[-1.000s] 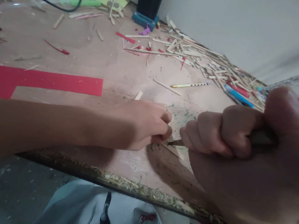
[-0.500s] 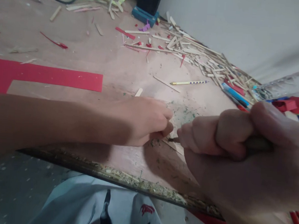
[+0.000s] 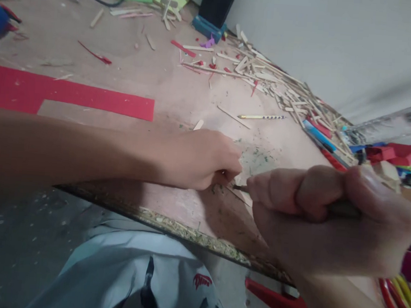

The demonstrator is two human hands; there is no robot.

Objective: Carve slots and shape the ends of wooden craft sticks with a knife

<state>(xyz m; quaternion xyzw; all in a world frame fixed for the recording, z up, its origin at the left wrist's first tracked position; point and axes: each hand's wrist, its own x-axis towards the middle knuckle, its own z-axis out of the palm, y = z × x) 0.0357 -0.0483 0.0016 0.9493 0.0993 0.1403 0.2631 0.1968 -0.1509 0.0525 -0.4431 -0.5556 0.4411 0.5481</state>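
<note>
My left hand is closed low over the table, its curled fingers pressing down on a flat wooden craft stick. One end of the stick sticks out toward the right hand. Above the knuckles a rounded wooden stick tip shows; whether it belongs to the same stick I cannot tell. In my right hand, a fist grips a slim tool with a narrow dark metal tip. The tip is at the stick, close to the left fingertips. Most of the tool is hidden by the fingers, so its exact kind is unclear.
Red sheet lies at left. A gold dotted pencil and a thin stick lie beyond the hands. Loose wooden sticks pile along the wall. The table's chipped front edge runs close below the hands.
The camera view has shifted slightly, and a blue object has come into sight at the far left. Both hands keep their grips; the tool tip stays at the stick.
</note>
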